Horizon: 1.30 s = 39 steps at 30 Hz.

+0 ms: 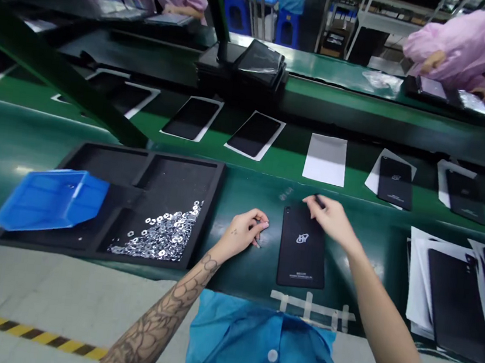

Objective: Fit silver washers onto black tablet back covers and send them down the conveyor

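A black tablet [301, 256] lies back side up on the green bench in front of me, with a white logo on it. At its upper right edge is my right hand [325, 215], fingers closed around a small dark thing that I cannot make out. My left hand [246, 230] hovers left of the tablet, its fingertips pinched together; something small and thin shows at them, too small to name. Left of that hand, a black divided tray [207, 212] holds a heap of small silvery metal pieces with holes [165, 234].
A blue plastic bin [57, 197] rests tilted on the tray. Tablets on white sheets [325, 159] line the green belt [295, 135] beyond. White sleeves and a black tablet [453, 296] are piled at right. A green post [61, 74] crosses the left. Co-workers in pink [458, 46] sit opposite.
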{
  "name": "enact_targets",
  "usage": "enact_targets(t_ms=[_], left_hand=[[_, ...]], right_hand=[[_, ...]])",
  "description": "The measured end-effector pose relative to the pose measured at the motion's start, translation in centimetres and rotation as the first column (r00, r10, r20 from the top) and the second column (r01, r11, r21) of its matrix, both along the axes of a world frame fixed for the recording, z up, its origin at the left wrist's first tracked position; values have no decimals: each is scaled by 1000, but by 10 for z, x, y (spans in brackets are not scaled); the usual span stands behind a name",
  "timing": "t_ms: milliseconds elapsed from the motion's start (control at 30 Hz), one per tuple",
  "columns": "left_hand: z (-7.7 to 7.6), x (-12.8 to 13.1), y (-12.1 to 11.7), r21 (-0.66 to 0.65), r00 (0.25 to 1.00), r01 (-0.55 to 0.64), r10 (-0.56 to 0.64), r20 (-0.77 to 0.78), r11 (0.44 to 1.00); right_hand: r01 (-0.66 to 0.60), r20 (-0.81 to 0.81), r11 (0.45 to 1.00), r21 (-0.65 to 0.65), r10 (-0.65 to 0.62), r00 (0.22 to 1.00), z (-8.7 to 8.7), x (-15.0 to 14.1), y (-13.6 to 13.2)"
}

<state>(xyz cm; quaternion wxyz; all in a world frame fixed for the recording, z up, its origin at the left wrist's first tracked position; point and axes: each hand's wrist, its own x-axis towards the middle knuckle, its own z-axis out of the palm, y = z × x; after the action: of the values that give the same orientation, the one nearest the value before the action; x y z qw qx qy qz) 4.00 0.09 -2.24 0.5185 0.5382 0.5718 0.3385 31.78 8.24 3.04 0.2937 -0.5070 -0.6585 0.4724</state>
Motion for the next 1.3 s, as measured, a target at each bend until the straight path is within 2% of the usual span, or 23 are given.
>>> enact_targets(t_ms=[33,67,100,133,167,200,233,400,667,1000,1167,1300], left_hand=[[2,2,9,-16,1000,23,-23,5,1000],[4,5,19,-34,999,46,-46,10,998],[6,8,30,-51,998,68,-67,14,996],[7,10,41,-69,996,90,-90,14,994],[9,12,52,-87,994,113,-112,9,990],[11,14,62,-103,990,137,-138,-1,985],[13,16,72,-117,986,161,-164,-14,980],[23,22,101,-186,952,258,-283,-119,948],[44,38,117,-269,890,309,-377,-256,912],[57,53,138,-367,750,359,-499,-434,858],[65,60,155,-446,621,441,-623,-475,779],[66,60,165,-501,610,474,-680,-406,724]], right_hand=[[55,-258,990,-133,-88,962,-9,16,15],[69,-501,967,-246,-188,845,-18,30,26],[65,-689,945,-322,-281,669,-28,42,35],[69,-806,931,-360,-347,479,-38,52,41],[89,-865,923,-376,-383,323,-46,58,43],[115,-888,916,-385,-401,225,-53,62,44],[129,-892,910,-393,-412,188,-57,64,43],[134,-861,906,-401,-423,281,-61,54,38],[263,-779,924,-279,-378,501,-55,34,34],[289,-746,921,-261,-383,545,-54,29,34],[281,-749,924,-258,-375,546,-55,29,34],[272,-730,924,-270,-380,568,-56,30,35]])
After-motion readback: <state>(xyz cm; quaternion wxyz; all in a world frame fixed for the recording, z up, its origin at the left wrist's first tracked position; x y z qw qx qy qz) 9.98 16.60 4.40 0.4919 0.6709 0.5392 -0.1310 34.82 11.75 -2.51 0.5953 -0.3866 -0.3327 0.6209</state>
